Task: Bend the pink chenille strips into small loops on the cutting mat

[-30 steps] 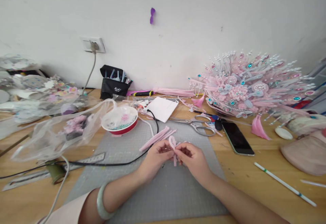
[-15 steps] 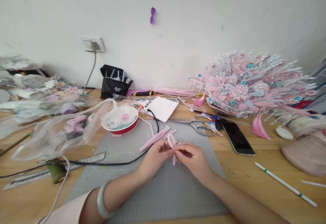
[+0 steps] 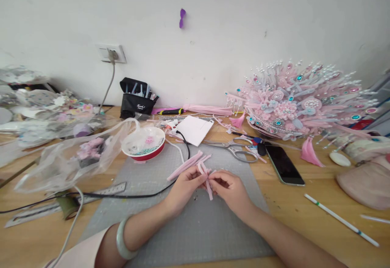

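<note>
A pale pink fuzzy strip (image 3: pixel 209 189), like a pipe cleaner, is bent into a loop with its ends hanging down. My left hand (image 3: pixel 189 186) pinches it at the crossing between thumb and fingers. My right hand (image 3: pixel 228 186) is closed at its right side, thumb and forefinger pressed together by the strip; its fingertips partly hide what they grip. Both hands are over the grey cutting mat (image 3: pixel 189 227). Just behind them lies a bundle of similar pink strips (image 3: pixel 184 166).
Scissors (image 3: pixel 236 150) and a white card (image 3: pixel 195 130) lie behind the hands. At left are a red-rimmed bowl (image 3: pixel 152 154) of beads, a clear plastic bag (image 3: pixel 112 158), a ruler (image 3: pixel 106 190) and cables. On the right stand a phone (image 3: pixel 284 164) and a large pink beaded headdress (image 3: pixel 292 109).
The looped pink strip has tilted, its loop shifting left and its lower ends swinging slightly right. My hands stay close together in nearly the same place.
</note>
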### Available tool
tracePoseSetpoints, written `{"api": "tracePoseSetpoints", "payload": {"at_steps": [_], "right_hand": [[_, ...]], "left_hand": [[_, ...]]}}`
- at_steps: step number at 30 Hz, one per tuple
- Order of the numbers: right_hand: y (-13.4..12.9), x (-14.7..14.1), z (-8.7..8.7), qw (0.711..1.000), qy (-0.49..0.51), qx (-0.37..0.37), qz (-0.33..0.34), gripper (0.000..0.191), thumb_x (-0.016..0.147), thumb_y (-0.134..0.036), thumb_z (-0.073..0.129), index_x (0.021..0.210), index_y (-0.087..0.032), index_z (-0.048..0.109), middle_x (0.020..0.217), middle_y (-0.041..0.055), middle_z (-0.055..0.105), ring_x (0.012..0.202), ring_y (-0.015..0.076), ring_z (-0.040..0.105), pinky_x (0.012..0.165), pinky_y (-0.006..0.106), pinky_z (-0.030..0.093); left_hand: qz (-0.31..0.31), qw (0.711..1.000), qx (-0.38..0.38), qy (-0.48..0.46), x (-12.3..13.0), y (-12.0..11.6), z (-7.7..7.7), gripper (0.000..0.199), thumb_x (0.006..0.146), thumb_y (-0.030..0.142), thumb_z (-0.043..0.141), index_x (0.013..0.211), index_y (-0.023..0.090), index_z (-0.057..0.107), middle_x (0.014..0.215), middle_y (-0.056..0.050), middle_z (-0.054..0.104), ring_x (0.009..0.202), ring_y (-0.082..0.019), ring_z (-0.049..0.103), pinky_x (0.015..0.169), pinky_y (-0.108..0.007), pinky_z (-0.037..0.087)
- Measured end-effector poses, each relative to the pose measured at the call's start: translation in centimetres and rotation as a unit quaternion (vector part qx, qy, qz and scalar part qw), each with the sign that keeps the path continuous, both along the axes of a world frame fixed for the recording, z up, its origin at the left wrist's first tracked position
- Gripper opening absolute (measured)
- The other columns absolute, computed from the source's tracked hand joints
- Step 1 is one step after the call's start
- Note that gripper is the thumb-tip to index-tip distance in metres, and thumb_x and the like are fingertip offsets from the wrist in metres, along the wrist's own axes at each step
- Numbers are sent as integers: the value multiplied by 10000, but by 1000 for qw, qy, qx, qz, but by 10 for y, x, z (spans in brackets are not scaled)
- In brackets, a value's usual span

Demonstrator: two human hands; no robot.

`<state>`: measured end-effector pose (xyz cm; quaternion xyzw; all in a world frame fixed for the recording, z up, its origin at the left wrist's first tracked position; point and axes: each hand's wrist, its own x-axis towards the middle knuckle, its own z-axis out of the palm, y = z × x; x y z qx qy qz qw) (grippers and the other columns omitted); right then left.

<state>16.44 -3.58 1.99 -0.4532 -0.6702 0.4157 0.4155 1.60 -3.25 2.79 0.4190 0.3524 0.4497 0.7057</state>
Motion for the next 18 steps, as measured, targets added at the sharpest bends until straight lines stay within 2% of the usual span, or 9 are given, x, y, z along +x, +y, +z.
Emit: {"api": "tracePoseSetpoints", "payload": {"at_steps": [5,11,18], "right_hand": [[-1,-2,-2,994,63,-86,-6,91,757,-252,533,733,-175,575,616,-18,558,530,101,512,487,204,420],[0,-2,1,986,97,-135,19,189,762,-314,545,658,-157,560,559,-29,524,499,87,481,486,203,396],[2,-2,2,981,104,-161,19,186,721,-333,574,678,-152,567,519,-46,505,460,83,463,462,207,381]], "left_hand": [[-7,999,-8,-32,1,-1,1,101,743,237,594,731,140,619,695,-26,604,648,-152,575,663,-293,467],[4,999,-17,-48,-1,-3,-2,101,755,225,583,755,131,621,733,-42,612,687,-163,579,670,-301,462],[13,1000,4,-10,-2,0,-5,107,749,221,587,719,128,630,725,-49,632,705,-168,578,739,-314,433]]}}
